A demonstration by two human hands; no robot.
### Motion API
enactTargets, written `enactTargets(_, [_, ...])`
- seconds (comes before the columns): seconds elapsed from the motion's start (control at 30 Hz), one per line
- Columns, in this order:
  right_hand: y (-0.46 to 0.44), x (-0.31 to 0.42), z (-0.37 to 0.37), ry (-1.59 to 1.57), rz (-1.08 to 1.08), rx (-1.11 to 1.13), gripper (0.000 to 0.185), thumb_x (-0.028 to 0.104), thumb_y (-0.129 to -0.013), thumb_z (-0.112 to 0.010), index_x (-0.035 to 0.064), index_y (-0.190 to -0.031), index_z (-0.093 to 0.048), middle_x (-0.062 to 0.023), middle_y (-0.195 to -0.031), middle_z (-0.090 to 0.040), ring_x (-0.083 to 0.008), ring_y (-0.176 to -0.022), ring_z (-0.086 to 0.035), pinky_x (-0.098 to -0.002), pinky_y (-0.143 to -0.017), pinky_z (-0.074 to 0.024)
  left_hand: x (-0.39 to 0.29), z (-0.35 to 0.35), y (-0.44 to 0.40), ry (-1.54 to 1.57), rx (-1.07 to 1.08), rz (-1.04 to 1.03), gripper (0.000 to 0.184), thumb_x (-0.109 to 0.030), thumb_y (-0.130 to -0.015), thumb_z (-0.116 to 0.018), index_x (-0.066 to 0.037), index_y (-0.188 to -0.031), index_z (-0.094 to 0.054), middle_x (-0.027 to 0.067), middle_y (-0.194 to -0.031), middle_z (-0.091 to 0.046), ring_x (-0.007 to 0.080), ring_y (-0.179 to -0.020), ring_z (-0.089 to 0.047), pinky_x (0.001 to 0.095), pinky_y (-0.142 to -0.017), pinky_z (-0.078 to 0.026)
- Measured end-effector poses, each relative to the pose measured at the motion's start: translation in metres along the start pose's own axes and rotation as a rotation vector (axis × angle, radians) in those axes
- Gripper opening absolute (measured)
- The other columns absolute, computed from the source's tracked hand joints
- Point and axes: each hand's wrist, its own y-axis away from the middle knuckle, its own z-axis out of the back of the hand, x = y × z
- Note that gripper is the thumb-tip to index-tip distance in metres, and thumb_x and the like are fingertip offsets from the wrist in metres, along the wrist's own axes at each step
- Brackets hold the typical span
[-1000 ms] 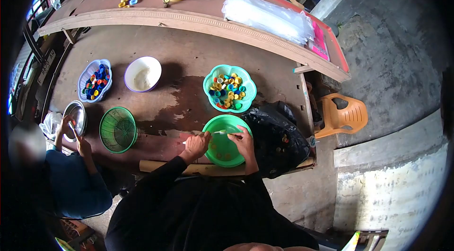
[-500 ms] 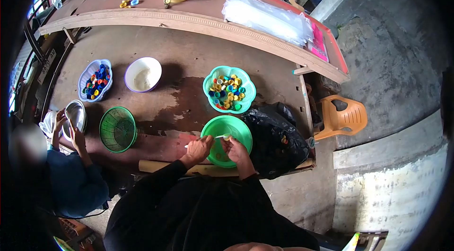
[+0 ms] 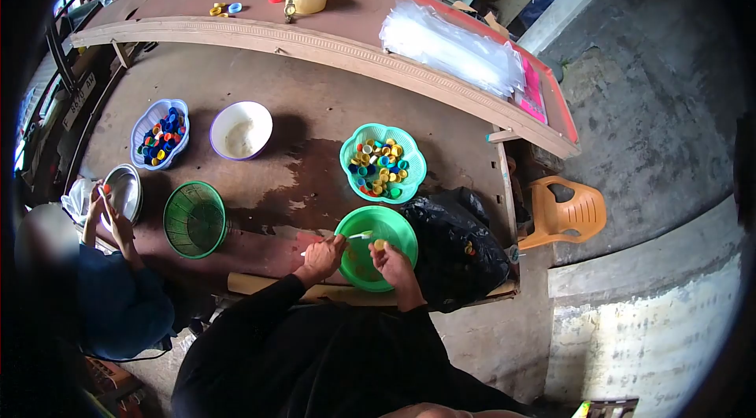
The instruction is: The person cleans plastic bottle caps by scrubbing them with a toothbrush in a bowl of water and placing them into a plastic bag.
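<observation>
My left hand [image 3: 324, 258] is closed around the handle of a white toothbrush [image 3: 359, 236], whose head points right over the green basin [image 3: 406, 224]. In my right hand [image 3: 396, 266] a yellow bottle cap [image 3: 380, 245] is pinched between the fingers, just right of the brush head and apart from it. Both hands are at the near side of the basin. Inside it, some caps show faintly at the bottom. Just beyond stands a light green scalloped basket [image 3: 356, 142] holding several coloured caps.
A black plastic bag [image 3: 453, 260] lies right of the basin. To the left are a green mesh basket [image 3: 168, 217], a white bowl [image 3: 259, 120] and a lilac basket [image 3: 139, 123] of caps. A co-worker [image 3: 122, 292] sits at far left by a metal bowl [image 3: 135, 188]. Tape [image 3: 313, 1] rests on the shelf.
The brush head and the cap have come apart, the cap now lower right of the brush. My head view has shifted slightly. The co-worker's hands have moved a little, an orange-red piece now showing there.
</observation>
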Motion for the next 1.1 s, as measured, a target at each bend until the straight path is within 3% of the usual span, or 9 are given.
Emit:
enactTargets(0.07, [0.005, -0.002, 0.006, 0.737, 0.059, -0.116, 0.026, 0.025, -0.094, -0.046, 0.0024, -0.105, -0.054, -0.0116, -0.099, -0.062, -0.0164, -0.079, -0.059, -0.0250, -0.070, -0.0482, 0.004, -0.006, 0.003, -0.025, 0.079, -0.003, 0.021, -0.031, -0.090, -0.046, -0.010, -0.093, -0.047, 0.0157, -0.078, -0.061, 0.0353, -0.066, -0.061, 0.0474, -0.054, -0.047])
enactTargets(0.17, [0.007, 0.009, 0.005, 0.397, -0.081, 0.055, 0.027, 0.026, -0.093, -0.047, 0.0032, -0.104, -0.055, -0.0095, -0.095, -0.062, -0.0154, -0.080, -0.060, -0.0250, -0.069, -0.0472, 0.003, -0.005, 0.006, -0.007, 0.061, -0.012, 0.022, -0.032, -0.090, -0.045, -0.010, -0.094, -0.047, 0.0163, -0.078, -0.061, 0.0359, -0.066, -0.061, 0.0477, -0.054, -0.046])
enactTargets(0.3, [-0.005, 0.010, 0.016, 1.105, -0.020, -0.215, 0.030, 0.028, -0.089, -0.056, 0.0022, -0.102, -0.054, -0.0083, -0.091, -0.062, -0.0141, -0.077, -0.060, -0.0278, -0.066, -0.0509, 0.011, -0.011, 0.004, -0.029, 0.099, 0.028, 0.024, -0.033, -0.091, -0.043, -0.010, -0.093, -0.047, 0.0161, -0.069, -0.060, 0.0360, -0.060, -0.060, 0.0484, -0.051, -0.045])
enactTargets(0.47, [-0.009, 0.040, -0.008, 1.049, -0.104, -0.010, 0.023, 0.022, -0.087, -0.056, 0.0012, -0.098, -0.053, -0.0080, -0.086, -0.062, -0.0132, -0.069, -0.060, -0.0268, -0.065, -0.0516, 0.019, -0.025, 0.005, -0.025, -0.014, -0.010, 0.026, -0.034, -0.092, -0.042, -0.009, -0.092, -0.048, 0.0177, -0.066, -0.059, 0.0361, -0.054, -0.059, 0.0493, -0.047, -0.044])
enactTargets(0.6, [-0.035, 0.091, -0.063, 0.717, 0.326, -0.031, 0.025, 0.023, -0.090, -0.052, 0.0030, -0.104, -0.050, -0.0118, -0.093, -0.062, -0.0190, -0.081, -0.062, -0.0292, -0.066, -0.0504, 0.015, -0.017, 0.004, -0.040, 0.000, -0.010, 0.028, -0.035, -0.091, -0.042, -0.008, -0.090, -0.049, 0.0174, -0.066, -0.059, 0.0354, -0.052, -0.058, 0.0493, -0.046, -0.043])
enactTargets(0.77, [-0.062, 0.102, -0.073, 1.060, 0.392, -0.272, 0.047, 0.034, -0.086, -0.059, 0.0014, -0.117, -0.044, -0.0103, -0.091, -0.063, -0.0162, -0.074, -0.062, -0.0278, -0.061, -0.0499, 0.015, -0.014, 0.004, -0.028, -0.016, -0.030, 0.028, -0.035, -0.091, -0.042, -0.009, -0.090, -0.050, 0.0160, -0.064, -0.059, 0.0351, -0.052, -0.058, 0.0481, -0.046, -0.043])
enactTargets(0.9, [-0.073, 0.070, -0.033, 1.335, 0.323, -0.168, 0.029, 0.023, -0.082, -0.063, 0.0013, -0.100, -0.057, -0.0057, -0.080, -0.063, -0.0088, -0.067, -0.059, -0.0223, -0.054, -0.0460, 0.019, -0.018, 0.006, -0.032, -0.010, -0.027, 0.028, -0.035, -0.091, -0.042, -0.008, -0.090, -0.050, 0.0153, -0.061, -0.059, 0.0351, -0.051, -0.058, 0.0474, -0.046, -0.044])
enactTargets(0.97, [-0.064, 0.049, -0.017, 1.788, 0.573, -0.233, 0.026, 0.019, -0.076, -0.065, 0.0070, -0.099, -0.062, -0.0120, -0.080, -0.065, -0.0253, -0.074, -0.064, -0.0337, -0.065, -0.0495, 0.019, -0.020, 0.006, -0.026, 0.014, -0.021, 0.028, -0.034, -0.091, -0.042, -0.007, -0.090, -0.050, 0.0153, -0.062, -0.059, 0.0348, -0.051, -0.058, 0.0475, -0.046, -0.044])
enactTargets(1.1, [-0.046, 0.007, -0.001, 2.017, 0.552, -0.298, 0.040, 0.015, -0.071, -0.066, 0.0111, -0.111, -0.058, -0.0162, -0.113, -0.054, -0.0341, -0.103, -0.053, -0.0425, -0.085, -0.0447, 0.024, -0.025, 0.005, 0.007, -0.018, -0.033, 0.027, -0.033, -0.091, -0.041, -0.008, -0.092, -0.050, 0.0150, -0.063, -0.059, 0.0347, -0.052, -0.058, 0.0477, -0.046, -0.044])
